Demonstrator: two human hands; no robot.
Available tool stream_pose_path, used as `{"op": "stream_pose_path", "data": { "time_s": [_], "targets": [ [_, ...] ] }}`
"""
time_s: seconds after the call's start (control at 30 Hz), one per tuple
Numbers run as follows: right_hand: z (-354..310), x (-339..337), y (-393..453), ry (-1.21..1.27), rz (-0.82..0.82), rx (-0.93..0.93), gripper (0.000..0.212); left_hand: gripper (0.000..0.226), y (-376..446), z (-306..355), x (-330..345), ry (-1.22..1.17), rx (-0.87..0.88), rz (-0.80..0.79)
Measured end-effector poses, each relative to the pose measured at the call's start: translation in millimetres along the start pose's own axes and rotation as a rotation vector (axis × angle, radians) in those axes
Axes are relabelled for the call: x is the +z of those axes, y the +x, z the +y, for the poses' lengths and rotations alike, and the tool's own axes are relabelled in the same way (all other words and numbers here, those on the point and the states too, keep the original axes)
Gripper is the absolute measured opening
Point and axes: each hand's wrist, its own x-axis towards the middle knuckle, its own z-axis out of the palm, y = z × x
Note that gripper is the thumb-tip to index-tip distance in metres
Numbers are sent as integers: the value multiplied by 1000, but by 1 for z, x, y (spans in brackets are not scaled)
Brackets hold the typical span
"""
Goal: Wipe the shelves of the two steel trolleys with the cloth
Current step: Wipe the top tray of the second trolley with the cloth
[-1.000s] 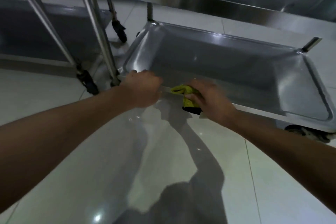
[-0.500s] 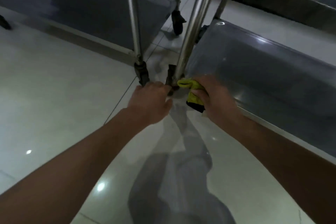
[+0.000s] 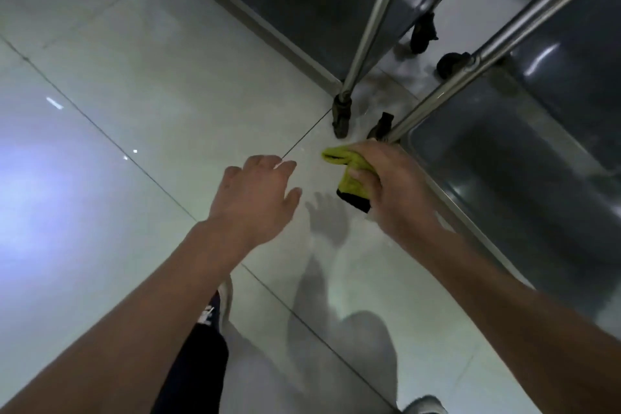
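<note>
Holding the yellow cloth (image 3: pixel 353 183) bunched in our right hand (image 3: pixel 393 185), we were just off the corner of the nearest trolley's bottom shelf (image 3: pixel 504 178). Our left hand (image 3: pixel 255 195) hung loose, holding nothing. We could not tell which shelves were already clean.

- Floor (image 3: pixel 141 84): pale glossy tiles, thin dark grout lines, light glare at left.
- Left trolley's bottom shelf (image 3: pixel 302 0) sits low over the floor; its near corner leg ends in a dark caster (image 3: pixel 341 118) on the tile.
- Right trolley's bottom shelf (image 3: pixel 504 185), steel tray with raised rim; its corner caster (image 3: pixel 381 126) stands just beside the other one.
- Two more casters (image 3: pixel 423 33) further back.
- Person's shoes (image 3: pixel 425 405) on the tiles at the bottom edge.
</note>
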Motion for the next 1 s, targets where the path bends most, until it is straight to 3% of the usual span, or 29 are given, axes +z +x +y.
{"op": "stream_pose_path", "data": {
  "time_s": [0.13, 0.43, 0.6, 0.73, 1.0],
  "targets": [
    [-99, -39, 14, -174, -139, -86, 29, 49, -52, -10, -94, -43, -98, 74],
    [-315, -107, 42, -204, -216, -175, 30, 47, -144, -59, -286, -47, -167, 80],
    [-418, -126, 65, -65, -157, -29, 30, 52, -183, -116, -377, -125, -180, 119],
    [-482, -146, 84, -44, -73, -37, 30, 53, -203, -153, -433, -66, -143, 114],
    [-532, -188, 110, -20, 83, 31, 29, 52, -189, -163, -508, -124, -57, 137]
  ]
}}
